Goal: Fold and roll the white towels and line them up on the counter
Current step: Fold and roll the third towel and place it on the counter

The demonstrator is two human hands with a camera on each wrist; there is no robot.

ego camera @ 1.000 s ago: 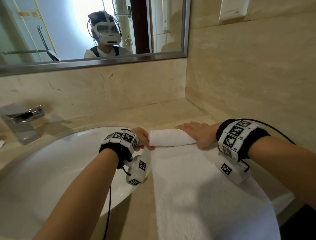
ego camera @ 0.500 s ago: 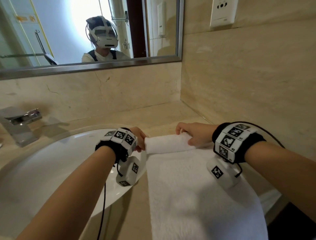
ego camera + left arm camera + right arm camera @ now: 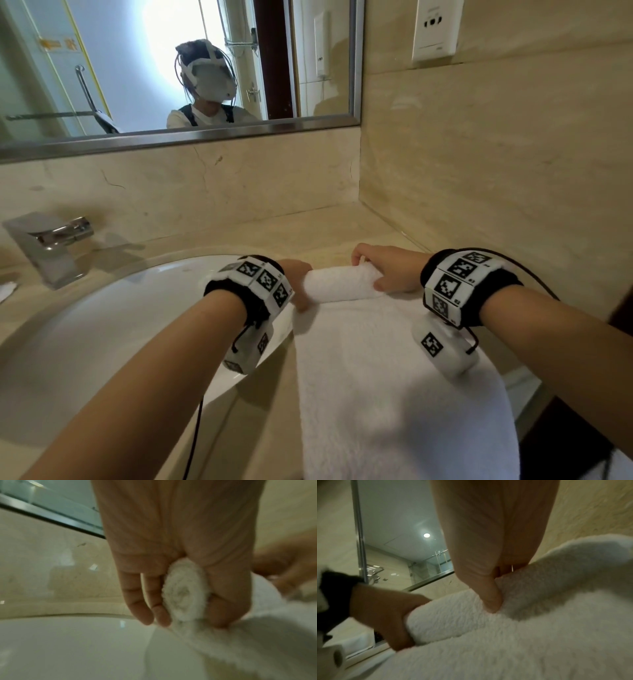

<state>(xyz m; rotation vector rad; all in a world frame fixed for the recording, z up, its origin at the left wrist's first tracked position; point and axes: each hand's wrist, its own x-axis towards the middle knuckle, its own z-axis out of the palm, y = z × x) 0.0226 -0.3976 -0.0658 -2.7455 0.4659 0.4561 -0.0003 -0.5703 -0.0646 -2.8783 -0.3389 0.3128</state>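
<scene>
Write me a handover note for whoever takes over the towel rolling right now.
Left hand: grips the left end of the towel roll, the spiral end showing in the left wrist view.
Right hand: grips the roll's right end, thumb pressed on its near side.
Towel: flat part runs along the counter beside the sink, its near end hanging over the front edge.
Done: first turns rolled.
Left: roll the remainder, line it up. No finished rolls in view.

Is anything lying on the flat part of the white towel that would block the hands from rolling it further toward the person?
Nothing visible does. The left hand and right hand grip the rolled end of the white terry towel, and its flat stretch up to the beige stone counter's near edge is bare.
</scene>
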